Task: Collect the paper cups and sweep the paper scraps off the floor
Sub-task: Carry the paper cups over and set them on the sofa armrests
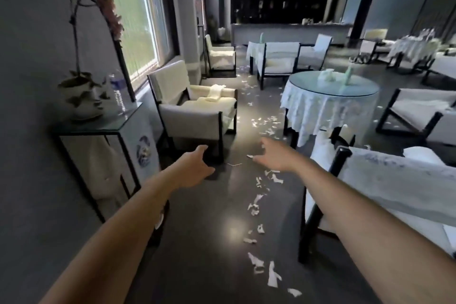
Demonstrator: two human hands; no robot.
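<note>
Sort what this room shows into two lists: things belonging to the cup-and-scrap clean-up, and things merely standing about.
Belongs to the job: paper scraps along the floor; left hand and right hand, both open and empty; pale items on the round table, possibly cups, too blurred to tell.

Merely standing about: armchair; potted orchid; water bottle; glass side table.

white paper scraps (256,207), strewn along dark floor (209,242)
</note>
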